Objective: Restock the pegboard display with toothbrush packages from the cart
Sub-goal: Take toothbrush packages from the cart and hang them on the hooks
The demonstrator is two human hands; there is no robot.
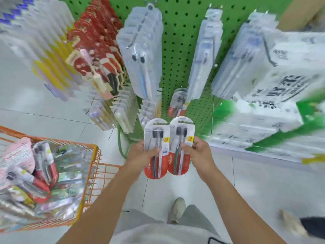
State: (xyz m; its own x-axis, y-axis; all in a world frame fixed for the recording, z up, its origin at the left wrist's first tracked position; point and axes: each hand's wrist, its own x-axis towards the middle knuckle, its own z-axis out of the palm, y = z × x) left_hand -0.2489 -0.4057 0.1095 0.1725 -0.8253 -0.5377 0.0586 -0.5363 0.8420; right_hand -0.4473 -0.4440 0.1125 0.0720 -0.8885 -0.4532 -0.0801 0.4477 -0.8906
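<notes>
Below the green pegboard [177,50], left hand [140,152] & right hand [198,150] each grip one red toothbrush pkg [154,147], side by side, not yet hung. Matching pack [177,103] on low hook; orange cart [95,155] w/ plenty left.

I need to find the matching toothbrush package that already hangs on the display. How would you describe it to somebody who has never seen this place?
Start at the green pegboard and follow its middle downward, between the long clear packs. Low down, just above the packages held in the left hand and right hand, hangs the red-bottomed package. Its neighbours are clear or pale; it alone has a red base.
</notes>
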